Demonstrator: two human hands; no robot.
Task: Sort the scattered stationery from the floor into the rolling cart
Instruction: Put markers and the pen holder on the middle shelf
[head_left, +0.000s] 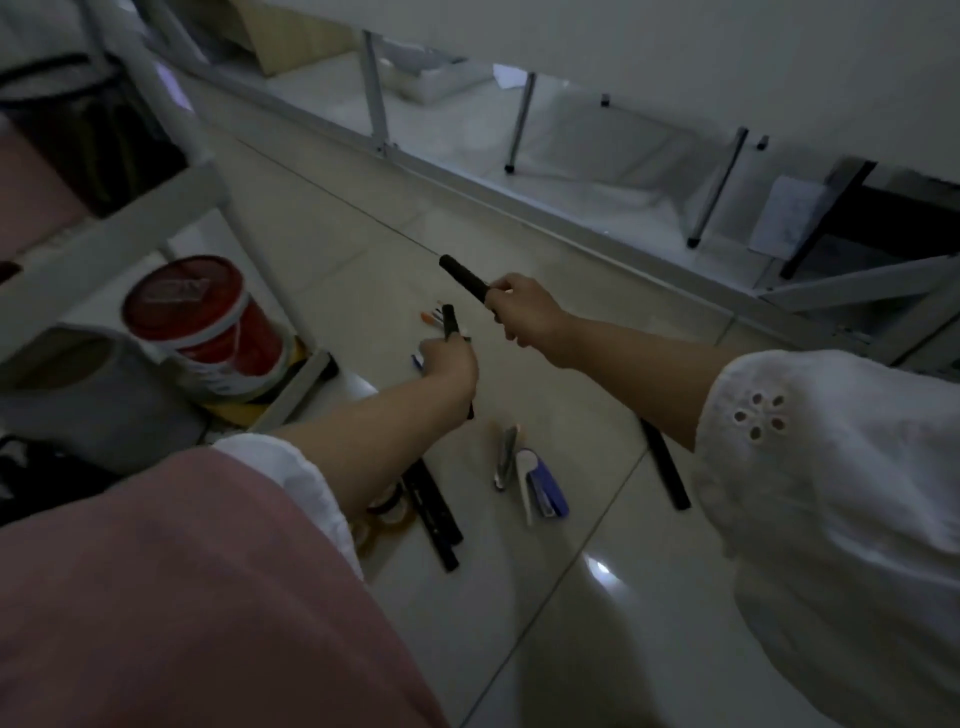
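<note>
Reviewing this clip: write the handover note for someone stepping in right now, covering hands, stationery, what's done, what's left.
Left hand grips a black pen, upright. Right hand grips a black marker, pointing away. Both are held above the floor.
On the floor: blue stapler, silver tool beside it, long black sticks near the left forearm, one black stick under the right forearm, tape rolls, small pens beyond the left hand.
White shelved frame at left, probably the cart, holds a red-lidded tub.
Done: two items picked up. Left: put them in the cart, then collect the rest.
</note>
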